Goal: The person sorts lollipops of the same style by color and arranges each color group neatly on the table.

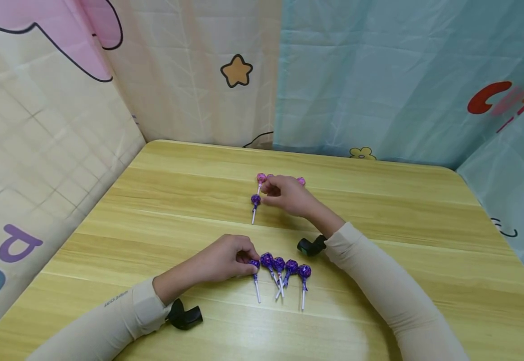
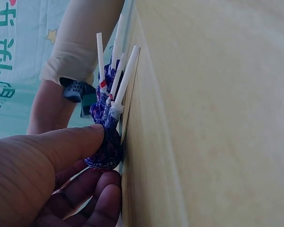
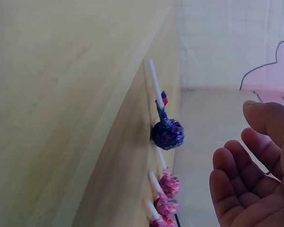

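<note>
My left hand pinches the wrapped head of a purple lollipop between thumb and fingers, its white stick pointing toward me. Just right of it lie several more purple lollipops, some with crossed sticks. Farther back, my right hand hovers beside a single purple lollipop that lies on the table. In the right wrist view its fingers are loosely bent, apart from that lollipop, and hold nothing. Pink lollipops lie behind, partly hidden by the right hand.
Everything lies on a wood-grain table with rounded back corners. Printed curtains hang behind it and at both sides. A black wrist device is on the left wrist, and another is on the right.
</note>
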Demonstrator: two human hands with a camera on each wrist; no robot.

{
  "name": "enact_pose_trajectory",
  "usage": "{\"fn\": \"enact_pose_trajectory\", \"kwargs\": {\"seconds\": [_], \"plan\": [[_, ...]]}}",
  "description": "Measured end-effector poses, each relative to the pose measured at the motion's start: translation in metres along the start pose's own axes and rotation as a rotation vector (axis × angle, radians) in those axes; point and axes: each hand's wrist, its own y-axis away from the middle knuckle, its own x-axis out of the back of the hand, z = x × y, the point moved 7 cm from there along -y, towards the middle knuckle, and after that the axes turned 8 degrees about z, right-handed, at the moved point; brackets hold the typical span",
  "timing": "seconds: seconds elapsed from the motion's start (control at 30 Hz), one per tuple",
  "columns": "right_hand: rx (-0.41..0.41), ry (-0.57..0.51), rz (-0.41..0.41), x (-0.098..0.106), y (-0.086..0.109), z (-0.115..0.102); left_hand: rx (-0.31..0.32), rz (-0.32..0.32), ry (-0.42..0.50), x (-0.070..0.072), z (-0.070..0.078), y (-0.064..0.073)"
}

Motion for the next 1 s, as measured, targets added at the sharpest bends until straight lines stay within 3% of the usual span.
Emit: {"fn": "enact_pose_trajectory", "kwargs": {"seconds": [0.1,0.3,1.0], "plan": [[0.013,-0.03,-0.004,0.004,0.009,-0.004,-0.003,0.004,-0.006,0.001,0.001,0.0],[-0.035,-0.078,-0.029,0.009,0.031,-0.007,-0.005,0.003,-0.006,0.001,0.002,-0.001],[-0.109,-0.063,-0.119,0.009,0.114,-0.002,-0.01,0.009,-0.011,-0.001,0.0,-0.002]]}}
